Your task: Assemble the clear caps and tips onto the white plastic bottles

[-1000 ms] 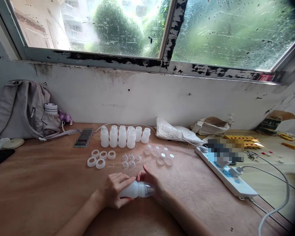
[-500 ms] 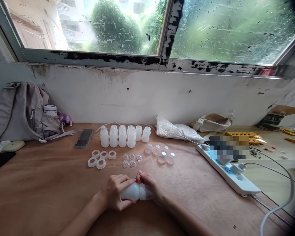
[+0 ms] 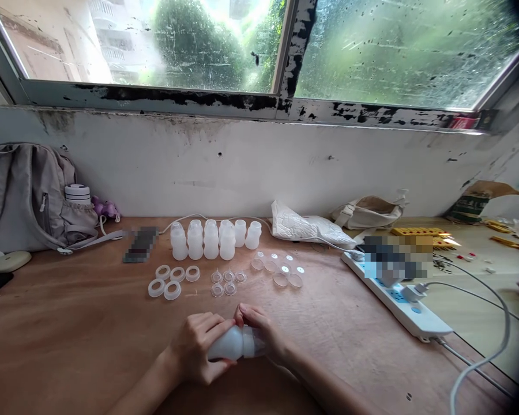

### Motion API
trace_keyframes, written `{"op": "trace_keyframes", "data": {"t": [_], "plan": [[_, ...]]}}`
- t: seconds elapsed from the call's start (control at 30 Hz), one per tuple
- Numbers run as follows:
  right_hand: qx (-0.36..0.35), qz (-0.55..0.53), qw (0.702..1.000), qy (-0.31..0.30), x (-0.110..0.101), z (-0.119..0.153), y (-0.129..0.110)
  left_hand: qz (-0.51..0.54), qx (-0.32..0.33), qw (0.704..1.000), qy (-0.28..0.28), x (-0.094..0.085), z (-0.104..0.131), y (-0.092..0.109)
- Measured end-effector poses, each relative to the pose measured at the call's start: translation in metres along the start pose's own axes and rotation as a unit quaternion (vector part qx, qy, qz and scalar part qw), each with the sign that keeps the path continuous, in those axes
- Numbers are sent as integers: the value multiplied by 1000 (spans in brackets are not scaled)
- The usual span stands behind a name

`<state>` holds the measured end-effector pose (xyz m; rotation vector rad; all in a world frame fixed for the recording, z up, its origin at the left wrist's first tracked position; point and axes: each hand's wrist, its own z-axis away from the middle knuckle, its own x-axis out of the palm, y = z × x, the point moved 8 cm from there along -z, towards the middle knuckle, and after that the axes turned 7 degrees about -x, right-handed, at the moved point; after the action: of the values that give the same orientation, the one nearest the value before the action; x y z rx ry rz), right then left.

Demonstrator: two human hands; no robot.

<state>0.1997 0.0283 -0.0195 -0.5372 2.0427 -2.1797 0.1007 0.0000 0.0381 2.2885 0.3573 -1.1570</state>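
Near the table's front, a translucent baby bottle (image 3: pixel 227 344) lies sideways between my hands, its ring and clear cap end pointing right. My left hand (image 3: pixel 199 343) wraps the bottle's body. Around the collar and cap end my right hand (image 3: pixel 262 331) is closed, hiding part of the cap. Beyond them sit several white collar rings (image 3: pixel 172 290), several clear nipples (image 3: pixel 229 276) and several clear round caps (image 3: pixel 280 279). Farther back several baby bottles (image 3: pixel 211 239) stand upright in rows.
A power strip (image 3: pixel 419 323) with plugs and looping cables lies at the right. Along the wall are a white plastic package (image 3: pixel 303 225), a beige pouch (image 3: pixel 367 212) and a grey backpack (image 3: pixel 21 196). A blurred phone (image 3: pixel 140 244) lies left of the bottles.
The whole view has shifted slightly, with things appearing a little farther left. Both hands keep hold of the bottle in nearly the same pose.
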Motion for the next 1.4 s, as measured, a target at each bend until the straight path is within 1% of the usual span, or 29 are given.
{"op": "trace_keyframes", "data": {"t": [0.1, 0.2, 0.3, 0.4, 0.47, 0.63, 0.7, 0.77, 0.83, 0.9, 0.97, 1.03, 1.13, 1.2, 1.3, 1.4], "plan": [[12, -2, 1000, 3, -2, 0, 2, 2, -3, 1000, 3, 2, 0, 0], [8, 8, 1000, 8, -5, -1, 2, 3, -3, 1000, 8, 4, 1, -1], [-2, 17, 999, 31, -11, -3, 0, 2, -11, 1000, 14, 6, 0, -2], [-16, 33, 998, 58, -18, -5, -2, 2, -38, 999, 24, 8, -1, -4], [-33, 32, 995, 88, -26, -8, -4, -4, -54, 998, 32, 9, -2, -5], [-98, 9, 972, 216, -56, -8, -16, -38, -80, 995, 44, 12, -4, -6], [-115, 13, 963, 243, -64, -5, -23, -50, -99, 992, 60, 10, -5, -8], [-114, 27, 967, 227, -62, -5, -28, -55, -122, 987, 85, 6, -4, -12], [-115, 37, 975, 186, -51, -7, -34, -53, -140, 982, 111, 1, -3, -16], [-136, 27, 978, 153, -39, -8, -41, -45, -160, 977, 132, -4, -1, -20], [-158, 14, 977, 143, -29, -9, -48, -28, -180, 972, 147, -7, 1, -25], [-171, 11, 973, 153, -24, -11, -54, -6, -185, 970, 157, -9, 1, -28], [-183, 32, 967, 173, -25, -18, -68, 22, -166, 974, 155, -9, -1, -27], [-196, 57, 962, 183, -32, -25, -84, 30, -174, 972, 155, -9, -1, -27], [-226, 103, 943, 220, -52, -36, -114, 25, -208, 964, 165, -8, 1, -31], [-258, 143, 924, 243, -71, -49, -140, -15, -210, 965, 158, -6, 1, -33]]}}
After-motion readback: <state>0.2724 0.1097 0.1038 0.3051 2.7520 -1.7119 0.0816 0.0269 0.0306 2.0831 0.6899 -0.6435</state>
